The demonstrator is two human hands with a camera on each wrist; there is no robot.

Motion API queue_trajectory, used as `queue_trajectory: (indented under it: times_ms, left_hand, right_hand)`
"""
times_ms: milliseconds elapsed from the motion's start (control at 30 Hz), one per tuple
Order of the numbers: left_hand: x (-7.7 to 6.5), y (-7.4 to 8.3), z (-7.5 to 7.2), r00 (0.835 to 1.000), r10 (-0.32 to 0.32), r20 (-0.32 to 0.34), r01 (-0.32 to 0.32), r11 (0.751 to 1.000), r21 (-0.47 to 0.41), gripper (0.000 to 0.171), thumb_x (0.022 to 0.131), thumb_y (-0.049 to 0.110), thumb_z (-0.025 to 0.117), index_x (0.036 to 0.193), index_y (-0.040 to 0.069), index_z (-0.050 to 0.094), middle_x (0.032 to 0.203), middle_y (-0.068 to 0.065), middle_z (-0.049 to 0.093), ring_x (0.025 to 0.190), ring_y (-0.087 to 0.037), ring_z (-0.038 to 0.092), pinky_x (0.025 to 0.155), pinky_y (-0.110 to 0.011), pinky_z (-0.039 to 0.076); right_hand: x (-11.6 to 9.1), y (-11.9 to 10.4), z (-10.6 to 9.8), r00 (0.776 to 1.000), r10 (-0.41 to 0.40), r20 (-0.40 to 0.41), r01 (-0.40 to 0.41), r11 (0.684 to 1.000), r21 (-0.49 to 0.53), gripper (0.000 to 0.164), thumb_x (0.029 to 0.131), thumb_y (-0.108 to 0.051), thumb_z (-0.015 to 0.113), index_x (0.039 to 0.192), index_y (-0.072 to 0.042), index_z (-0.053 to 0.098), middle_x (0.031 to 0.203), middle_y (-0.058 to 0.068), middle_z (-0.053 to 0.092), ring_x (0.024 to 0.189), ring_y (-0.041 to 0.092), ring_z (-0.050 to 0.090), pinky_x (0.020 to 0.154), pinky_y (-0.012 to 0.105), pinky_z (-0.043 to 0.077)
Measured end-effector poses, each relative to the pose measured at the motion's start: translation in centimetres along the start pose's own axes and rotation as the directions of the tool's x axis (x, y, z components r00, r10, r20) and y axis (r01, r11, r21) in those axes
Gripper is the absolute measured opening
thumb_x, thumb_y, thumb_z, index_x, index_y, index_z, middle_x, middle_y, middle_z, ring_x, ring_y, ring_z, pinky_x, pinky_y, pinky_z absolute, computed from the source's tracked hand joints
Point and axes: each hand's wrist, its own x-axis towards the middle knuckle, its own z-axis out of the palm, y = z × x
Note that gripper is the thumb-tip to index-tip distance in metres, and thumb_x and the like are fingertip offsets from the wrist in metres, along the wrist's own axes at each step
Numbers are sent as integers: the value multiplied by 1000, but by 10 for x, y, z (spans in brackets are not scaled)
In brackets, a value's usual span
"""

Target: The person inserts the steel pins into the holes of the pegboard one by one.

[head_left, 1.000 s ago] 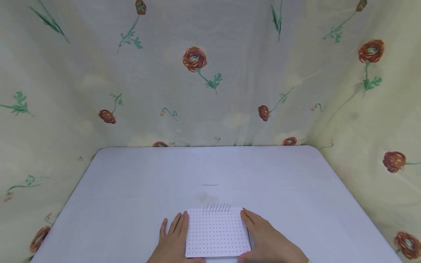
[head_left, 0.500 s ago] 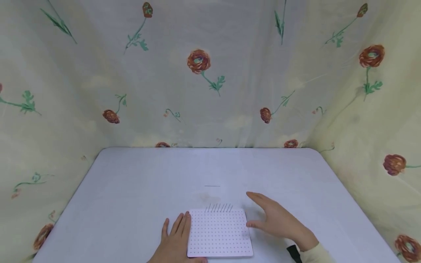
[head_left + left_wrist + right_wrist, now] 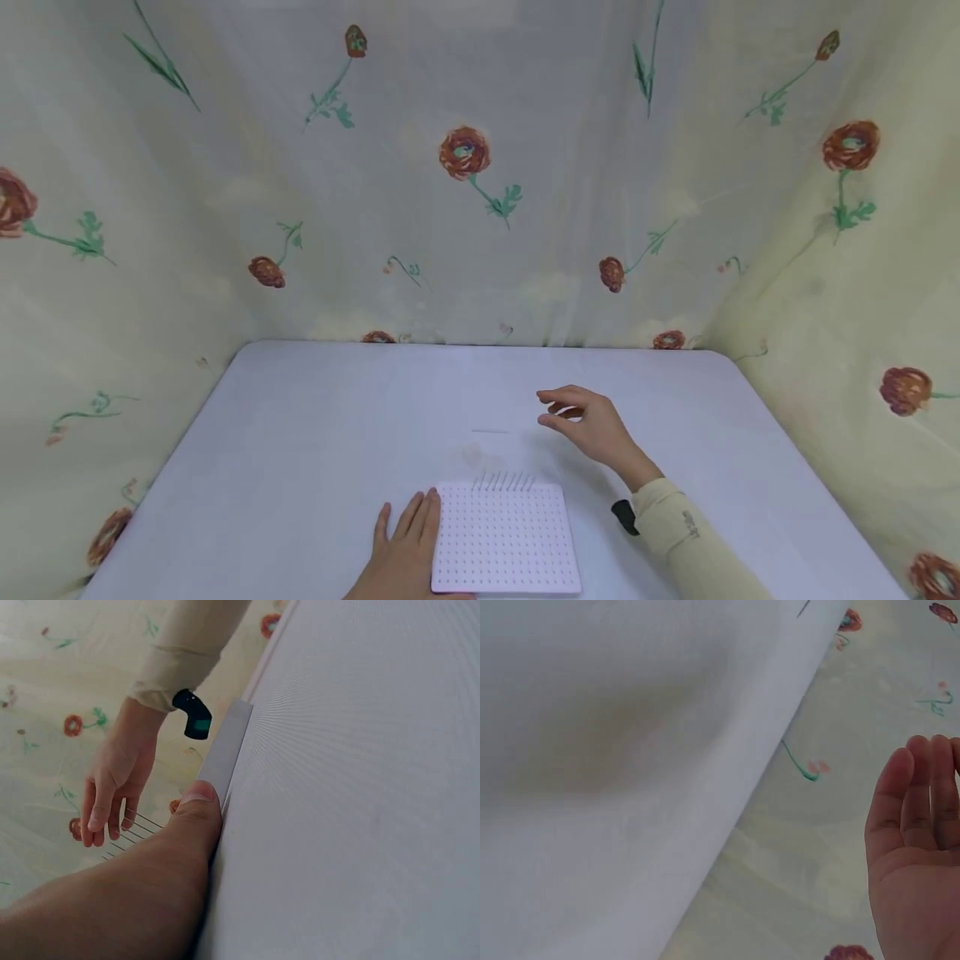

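Note:
A white board [image 3: 504, 542] with a grid of small holes lies on the table near its front edge. Several thin metal pins [image 3: 504, 482] stand up along its far side. My left hand [image 3: 408, 542] rests against the board's left edge, fingers straight, thumb at the front edge; in the left wrist view that thumb [image 3: 196, 806] lies along the board's side. Beyond the board, my right hand [image 3: 585, 423] is raised over the table, fingers gently bent and apart from the thumb, holding nothing. One loose thin pin [image 3: 491, 431] lies flat to the left of its fingertips.
The white table [image 3: 315, 417] has rounded far corners. Flower-printed cloth [image 3: 360, 200] hangs behind it and on both sides. A black band [image 3: 624, 517] shows at the right sleeve.
My right hand has let go of the board's right edge and moved forward and up toward the loose pin. The left hand stays at the board. The head view has tilted slightly upward.

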Motion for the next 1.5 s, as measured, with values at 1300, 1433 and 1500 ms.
queue_trajectory:
  times_ms: [1300, 1433, 1500]
  left_hand:
    - [-1, 1, -4, 997, -44, 65, 40, 997, 59, 132, 75, 89, 57, 156, -9, 25, 163, -25, 32, 150, -41, 34, 113, -74, 20]
    - [-1, 3, -6, 994, -65, 85, 60, 996, 60, 134, 72, 91, 56, 157, -8, 25, 165, -24, 31, 152, -40, 31, 114, -74, 18]
    - [-1, 3, -6, 992, -76, 97, 71, 996, 58, 135, 71, 92, 57, 157, -7, 24, 165, -23, 29, 152, -40, 30, 115, -73, 17]
  right_hand:
    - [29, 29, 49, 957, 127, 263, -83, 982, -172, 34, 89, -29, 80, 121, -18, 77, 110, -6, 74, 94, 8, 63, 87, 32, 53]
    - [33, 29, 52, 956, 113, 271, -66, 982, -178, 30, 88, -29, 81, 116, -17, 79, 105, -6, 75, 90, 7, 61, 82, 26, 49]
    - [35, 28, 54, 955, 118, 273, -69, 981, -181, 28, 88, -28, 81, 114, -17, 80, 102, -6, 75, 88, 7, 60, 80, 25, 48]
